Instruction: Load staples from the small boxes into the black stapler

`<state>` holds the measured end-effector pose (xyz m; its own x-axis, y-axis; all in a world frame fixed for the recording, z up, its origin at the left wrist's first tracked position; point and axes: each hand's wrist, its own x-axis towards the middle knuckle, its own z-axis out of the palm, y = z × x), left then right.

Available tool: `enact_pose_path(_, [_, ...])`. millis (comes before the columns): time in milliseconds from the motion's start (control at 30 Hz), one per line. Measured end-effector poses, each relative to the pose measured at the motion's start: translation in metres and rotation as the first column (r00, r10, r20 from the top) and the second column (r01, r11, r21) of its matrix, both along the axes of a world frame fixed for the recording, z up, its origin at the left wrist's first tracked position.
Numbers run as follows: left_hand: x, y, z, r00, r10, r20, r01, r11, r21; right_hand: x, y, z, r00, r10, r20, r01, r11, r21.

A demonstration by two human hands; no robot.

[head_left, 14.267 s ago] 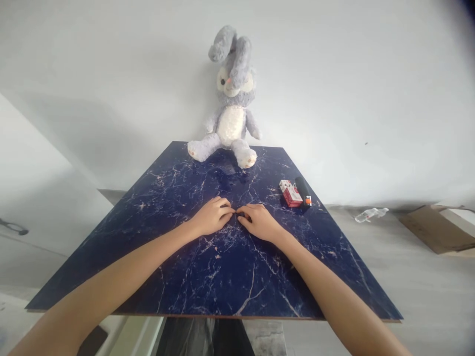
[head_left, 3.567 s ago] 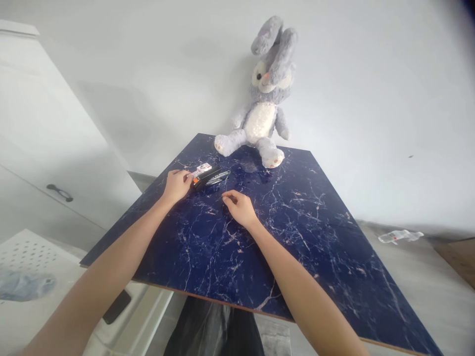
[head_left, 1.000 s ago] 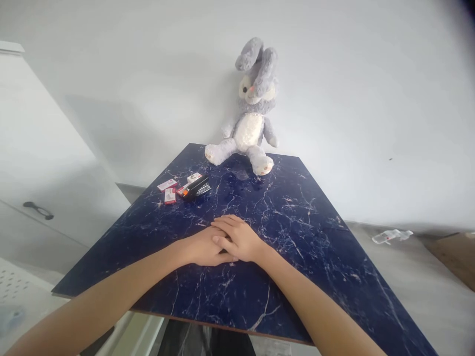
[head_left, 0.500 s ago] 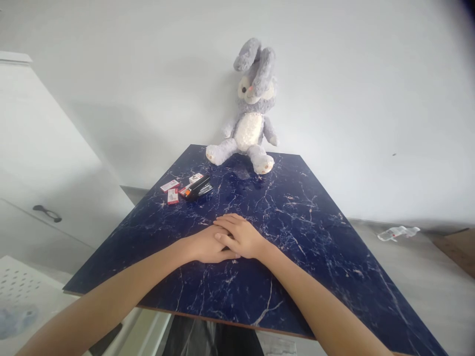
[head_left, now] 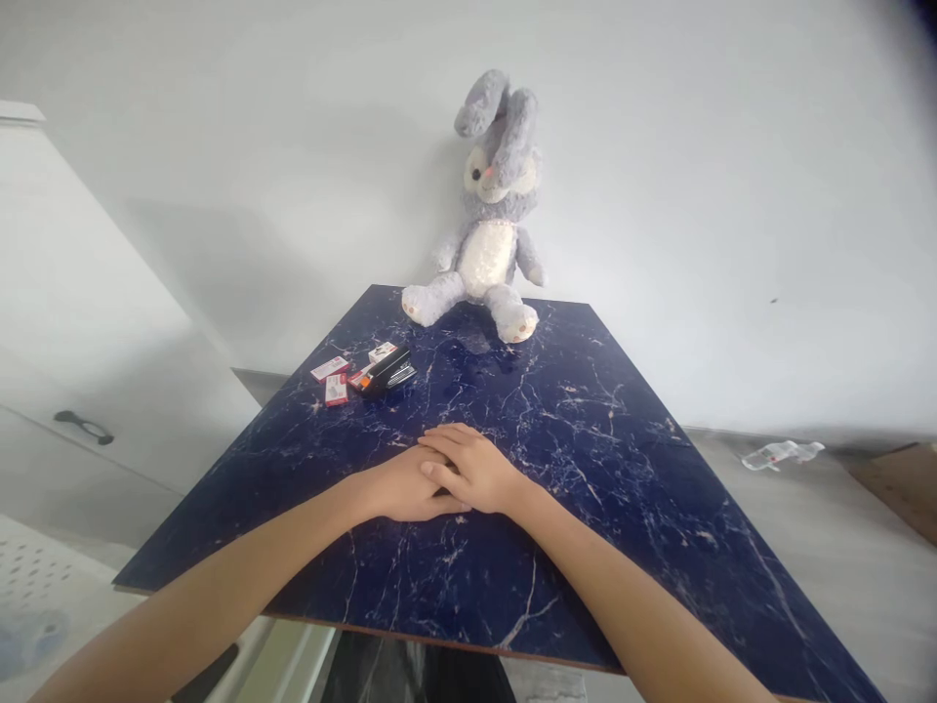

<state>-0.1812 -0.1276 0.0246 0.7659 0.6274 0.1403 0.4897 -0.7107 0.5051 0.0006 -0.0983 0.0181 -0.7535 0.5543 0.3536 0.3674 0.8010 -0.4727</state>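
My right hand (head_left: pixel 475 471) rests across my left hand (head_left: pixel 406 486) on a blue marble-patterned table (head_left: pixel 586 469). The right fingers lie stretched over the back of the left, and I see no object in them. Most of the left fingers are hidden underneath; a stretched-out digit shows at the front, and this hand looks flat. Farther away, to the left of both hands, is a black stapler (head_left: pixel 385 371) with an orange mark. Around it are a white box (head_left: pixel 382 352) and small red-and-white boxes (head_left: pixel 336 390), all apart from my hands.
A grey plush rabbit (head_left: pixel 487 256) sits at the table's far edge against the wall. At left stand a white cabinet (head_left: pixel 80 293) and a perforated white surface (head_left: pixel 36 576). Clear plastic (head_left: pixel 782 454) and a cardboard box (head_left: pixel 908 478) lie on the floor at right.
The whole view has shifted slightly, so the rabbit, stapler and boxes appear a little farther left. My hands keep the same pose, right over left.
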Motion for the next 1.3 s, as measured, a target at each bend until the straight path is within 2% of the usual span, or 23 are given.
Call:
enact_pose_path(133, [-0.002,0.002,-0.001,1.000,0.008,0.025,-0.007,0.999,-0.040,0.000,0.000,0.002,1.000,-0.004,-0.011,0.004,1.000,-0.006])
enact_pose_path(367, [-0.002,0.004,-0.001,1.000,-0.003,0.005,0.003,1.000,-0.005,-0.001,0.000,0.002,1.000,0.003,-0.024,-0.004,1.000,-0.031])
enact_pose_path(467, [-0.018,0.019,0.004,0.994,0.089,0.062,-0.094,0.993,0.066,0.002,0.001,0.000,0.998,-0.020,-0.052,0.016,0.998,-0.061])
enact_pose_path(533, [-0.040,0.034,0.009,0.962,0.226,0.153,-0.255,0.943,0.214,0.004,0.002,-0.002,0.996,-0.056,-0.064,0.052,0.996,-0.066])
enact_pose_path(567, [-0.055,0.043,0.011,0.917,0.326,0.230,-0.383,0.881,0.279,0.005,0.002,-0.003,0.996,-0.069,-0.059,0.065,0.996,-0.058])
enact_pose_path(600, [-0.072,0.052,0.012,0.838,0.454,0.304,-0.538,0.785,0.309,0.005,0.002,-0.003,0.997,-0.071,-0.044,0.069,0.997,-0.045])
enact_pose_path(667, [-0.108,0.067,0.010,0.561,0.702,0.440,-0.828,0.487,0.278,0.006,0.001,-0.004,0.999,-0.052,0.006,0.052,0.999,-0.006])
enact_pose_path(733, [-0.143,0.079,0.002,0.246,0.848,0.470,-0.969,0.229,0.096,0.006,0.000,-0.004,0.998,-0.031,0.049,0.029,0.999,0.035])
enact_pose_path(767, [-0.157,0.083,-0.003,0.095,0.896,0.434,-0.993,0.114,-0.017,0.006,0.000,-0.004,0.998,-0.029,0.062,0.026,0.998,0.049])
enact_pose_path(800, [-0.169,0.088,-0.008,0.029,0.932,0.361,-0.994,0.065,-0.088,0.005,0.000,-0.004,0.997,-0.030,0.068,0.026,0.998,0.058])
enact_pose_path(867, [-0.181,0.098,-0.014,0.055,0.955,0.291,-0.987,0.096,-0.128,0.005,-0.001,-0.003,0.997,-0.029,0.070,0.025,0.998,0.064])
enact_pose_path(900, [-0.182,0.105,-0.016,0.108,0.957,0.269,-0.981,0.147,-0.129,0.005,0.000,-0.003,0.997,-0.027,0.068,0.023,0.998,0.063])
enact_pose_path(1067, [-0.157,0.153,-0.012,0.449,0.866,0.220,-0.862,0.484,-0.150,0.005,0.001,0.000,1.000,-0.014,0.000,0.013,1.000,0.015])
enact_pose_path(1200, [-0.128,0.180,-0.014,0.710,0.672,0.209,-0.657,0.740,-0.148,0.010,0.009,-0.001,0.986,-0.053,-0.161,0.034,0.992,-0.121])
enact_pose_path(1267, [-0.111,0.180,-0.016,0.825,0.528,0.199,-0.519,0.849,-0.099,0.015,0.017,-0.003,0.959,-0.132,-0.250,0.080,0.975,-0.208])
enact_pose_path(1300, [-0.102,0.177,-0.017,0.864,0.467,0.189,-0.462,0.884,-0.074,0.018,0.021,-0.004,0.939,-0.184,-0.290,0.111,0.962,-0.251])
